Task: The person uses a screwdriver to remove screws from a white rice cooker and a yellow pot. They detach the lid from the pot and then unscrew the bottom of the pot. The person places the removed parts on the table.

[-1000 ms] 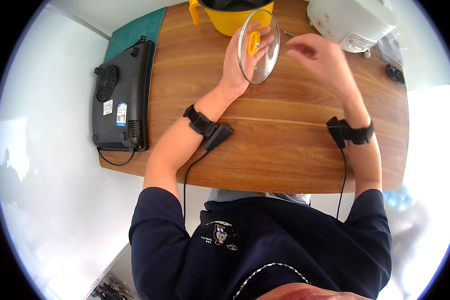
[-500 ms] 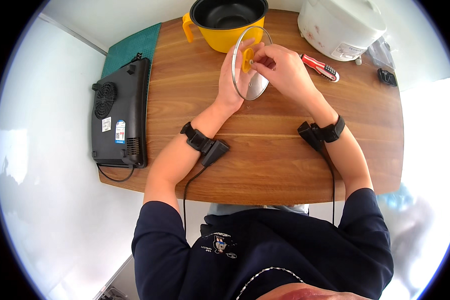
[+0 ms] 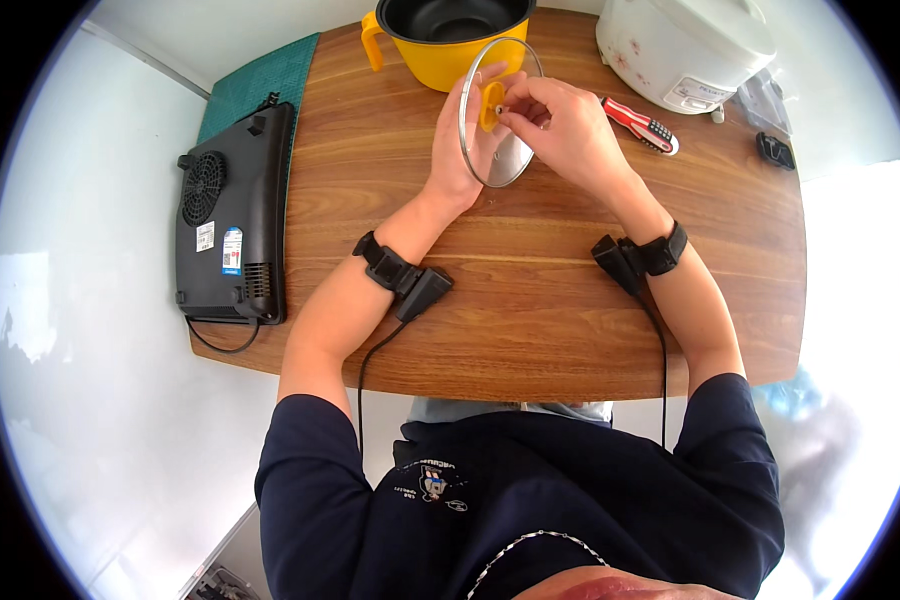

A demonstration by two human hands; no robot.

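Observation:
Above the table I hold a round glass pot lid with a metal rim, tilted nearly upright. My left hand is behind it, partly seen through the glass, its fingers closed around the lid's edge and the yellow knob at its middle. On the other side, my right hand is closed in a pinch at the lid's centre. A small silvery piece, apparently a screw, shows at its thumb and fingertip. Just beyond the hands stands a yellow pot with a black inside and a side handle.
A red and black screwdriver handle lies right of my right hand, before a white rice cooker. An upturned black induction cooker rests at the left, partly on a green mat. A small black clip-like piece lies far right.
The view has shifted slightly, so most things sit a little higher. Both hands keep hold at the lid, and the right fingertips have turned slightly at its centre.

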